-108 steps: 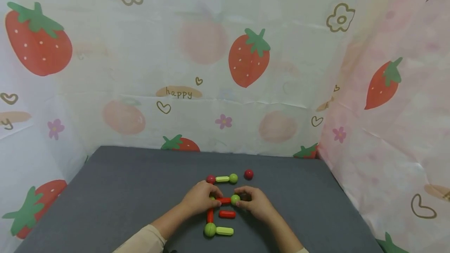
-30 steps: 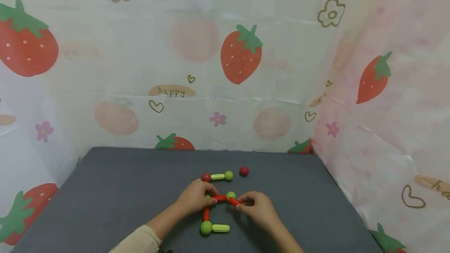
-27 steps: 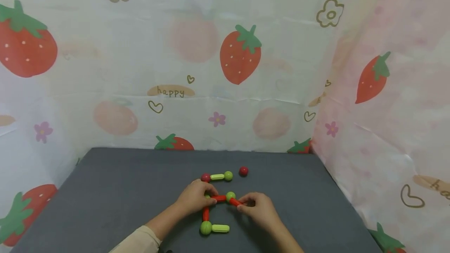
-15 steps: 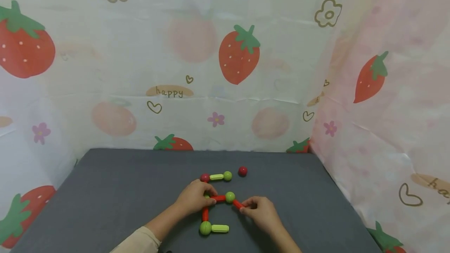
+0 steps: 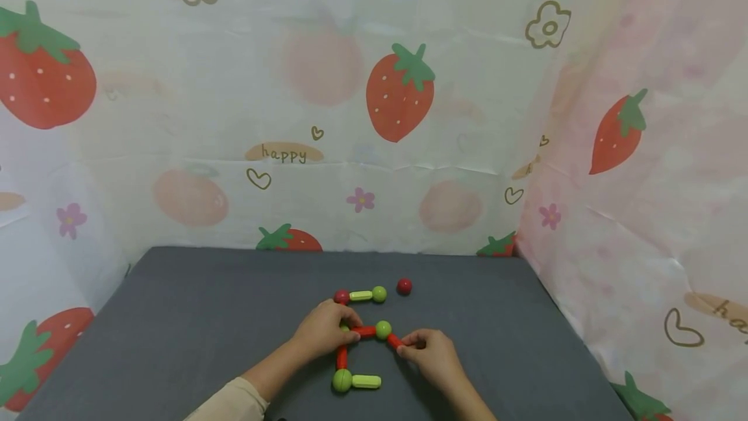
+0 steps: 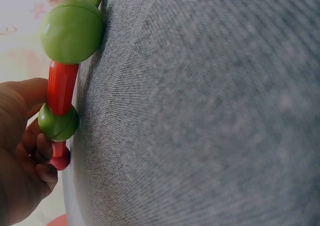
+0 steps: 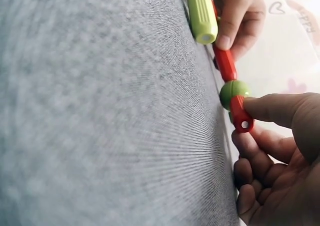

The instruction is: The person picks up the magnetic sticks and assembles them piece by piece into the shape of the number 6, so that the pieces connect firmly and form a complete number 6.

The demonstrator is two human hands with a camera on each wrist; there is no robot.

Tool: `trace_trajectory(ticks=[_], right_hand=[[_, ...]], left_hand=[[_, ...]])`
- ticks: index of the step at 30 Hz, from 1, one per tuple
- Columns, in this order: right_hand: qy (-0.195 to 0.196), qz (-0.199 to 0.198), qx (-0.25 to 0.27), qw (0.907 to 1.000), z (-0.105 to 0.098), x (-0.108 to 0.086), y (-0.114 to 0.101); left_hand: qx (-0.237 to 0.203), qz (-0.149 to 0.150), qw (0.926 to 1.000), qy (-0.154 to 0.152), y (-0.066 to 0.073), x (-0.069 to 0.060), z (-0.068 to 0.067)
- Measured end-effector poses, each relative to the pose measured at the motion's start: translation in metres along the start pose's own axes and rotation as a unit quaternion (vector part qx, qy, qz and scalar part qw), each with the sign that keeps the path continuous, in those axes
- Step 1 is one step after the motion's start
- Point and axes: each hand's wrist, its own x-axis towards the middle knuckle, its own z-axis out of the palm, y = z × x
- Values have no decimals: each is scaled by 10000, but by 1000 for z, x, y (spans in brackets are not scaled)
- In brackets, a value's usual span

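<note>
Magnetic rods and balls form an E-like figure on the table. My left hand (image 5: pixel 320 330) pinches the middle red rod (image 5: pixel 366 331) beside the centre green ball (image 6: pixel 58 122), which it mostly covers in the head view. That rod ends at another green ball (image 5: pixel 383 329). My right hand (image 5: pixel 435 353) holds a short red rod (image 5: pixel 394 341) between thumb and fingers. This rod slants down and right from that ball, its far end against it. The lower arm has a large green ball (image 5: pixel 342 381) and a yellow-green rod (image 5: pixel 366 382).
At the top of the figure, a red ball (image 5: pixel 341 296), a yellow-green rod (image 5: pixel 360 295) and a green ball (image 5: pixel 379 293) stand in line. A loose red ball (image 5: pixel 404 286) lies right of them. Strawberry-print cloth (image 5: pixel 280 83) hangs behind the grey tabletop (image 5: pixel 234 291).
The loose red rod has been picked up from the table by my right hand and brought to the right green ball. Its free end has since swung slightly down. My left hand stays in place.
</note>
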Motion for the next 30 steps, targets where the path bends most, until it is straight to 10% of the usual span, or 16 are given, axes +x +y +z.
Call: trace_trajectory(ticks=[30], right_hand=[[-913, -155, 312, 9952, 0, 3, -5]], left_hand=[[72, -6, 10000, 10, 1, 1, 0]])
